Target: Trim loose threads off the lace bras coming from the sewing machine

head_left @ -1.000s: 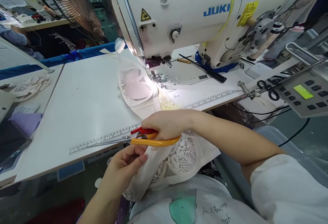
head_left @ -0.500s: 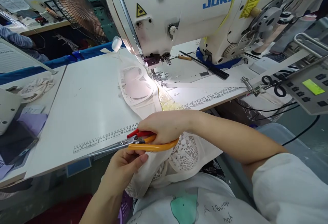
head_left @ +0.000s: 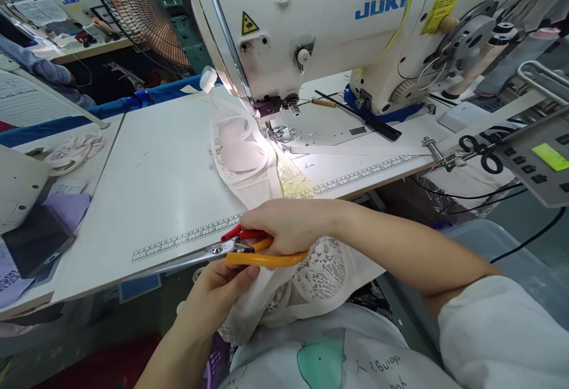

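My right hand (head_left: 288,226) is closed round the orange and red handles of a pair of scissors (head_left: 213,254), whose steel blades point left along the table's front edge. Just below, my left hand (head_left: 217,297) pinches the white fabric of a lace garment (head_left: 320,270) that hangs off the table into my lap. The same garment runs up the table to a padded cup (head_left: 237,155) lying under the needle of the white JUKI sewing machine (head_left: 338,27).
A ruler strip (head_left: 191,238) lines the white table's front edge. A fan (head_left: 146,3) stands behind the table at left. A control panel (head_left: 537,163) and black scissors (head_left: 480,152) sit at right. Lace pieces (head_left: 73,149) and a dark device (head_left: 35,238) lie on the left.
Both hands stay together with the scissors and fabric; the blades have tilted slightly down to the left. The view has shifted a little.
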The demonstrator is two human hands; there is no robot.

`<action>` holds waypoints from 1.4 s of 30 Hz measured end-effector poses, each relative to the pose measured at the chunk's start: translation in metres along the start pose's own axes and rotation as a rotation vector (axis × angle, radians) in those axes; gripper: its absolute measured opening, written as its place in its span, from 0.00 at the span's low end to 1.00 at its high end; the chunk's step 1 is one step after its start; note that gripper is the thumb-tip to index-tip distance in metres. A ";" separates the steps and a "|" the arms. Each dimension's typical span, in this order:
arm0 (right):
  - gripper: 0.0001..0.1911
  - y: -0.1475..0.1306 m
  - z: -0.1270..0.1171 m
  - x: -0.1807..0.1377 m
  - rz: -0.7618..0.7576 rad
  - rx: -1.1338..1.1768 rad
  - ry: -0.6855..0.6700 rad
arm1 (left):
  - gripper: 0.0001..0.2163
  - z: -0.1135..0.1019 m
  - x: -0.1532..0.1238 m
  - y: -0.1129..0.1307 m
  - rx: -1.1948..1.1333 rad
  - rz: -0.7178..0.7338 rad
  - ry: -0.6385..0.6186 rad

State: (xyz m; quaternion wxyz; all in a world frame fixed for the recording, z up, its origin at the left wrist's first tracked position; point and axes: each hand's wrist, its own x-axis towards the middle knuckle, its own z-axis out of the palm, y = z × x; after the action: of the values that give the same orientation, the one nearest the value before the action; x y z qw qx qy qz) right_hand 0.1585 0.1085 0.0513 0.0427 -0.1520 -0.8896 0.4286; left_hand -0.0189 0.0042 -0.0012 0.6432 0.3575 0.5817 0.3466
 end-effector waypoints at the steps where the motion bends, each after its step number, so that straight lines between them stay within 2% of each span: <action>1: 0.11 0.000 0.003 -0.001 0.011 0.044 0.028 | 0.10 0.001 0.000 0.000 -0.025 0.016 -0.012; 3: 0.11 0.000 0.012 -0.006 0.064 0.160 0.154 | 0.09 0.003 -0.001 0.002 -0.062 0.039 -0.019; 6: 0.12 -0.003 0.030 -0.022 0.182 0.337 0.438 | 0.09 0.005 -0.005 0.005 -0.106 0.050 -0.016; 7: 0.13 -0.004 0.037 -0.030 0.192 0.380 0.480 | 0.09 0.005 -0.007 0.006 -0.116 0.054 -0.014; 8: 0.13 -0.004 0.043 -0.039 0.168 0.393 0.464 | 0.09 0.005 -0.009 0.007 -0.120 0.061 -0.015; 10: 0.14 -0.004 0.055 -0.056 0.150 0.329 0.278 | 0.08 0.003 -0.011 0.009 -0.125 0.082 -0.004; 13: 0.19 0.000 0.073 -0.074 0.267 0.185 0.088 | 0.08 0.000 -0.013 0.009 -0.115 0.083 0.006; 16: 0.20 0.005 0.088 -0.078 0.368 0.146 0.030 | 0.08 -0.001 -0.012 0.007 -0.088 0.071 -0.012; 20: 0.21 0.005 0.095 -0.073 0.407 0.132 0.043 | 0.09 0.000 -0.011 0.005 -0.071 0.068 -0.018; 29: 0.19 -0.005 0.089 -0.060 0.412 0.209 0.062 | 0.09 0.005 -0.017 0.010 -0.109 0.066 0.030; 34: 0.17 -0.007 0.097 -0.057 0.491 0.265 0.075 | 0.07 0.003 -0.018 0.006 -0.104 0.100 0.022; 39: 0.17 -0.004 0.100 -0.061 0.469 0.314 0.172 | 0.06 -0.001 -0.018 0.003 -0.008 0.162 0.023; 42: 0.19 -0.004 0.094 -0.066 0.433 0.267 0.361 | 0.05 -0.001 -0.021 0.002 0.091 0.236 0.059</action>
State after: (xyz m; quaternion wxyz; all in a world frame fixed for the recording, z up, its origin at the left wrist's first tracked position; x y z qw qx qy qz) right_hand 0.2014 0.0155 -0.0015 0.1272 -0.4047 -0.7504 0.5069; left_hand -0.0219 -0.0128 0.0109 0.5638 0.4420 0.5692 0.4034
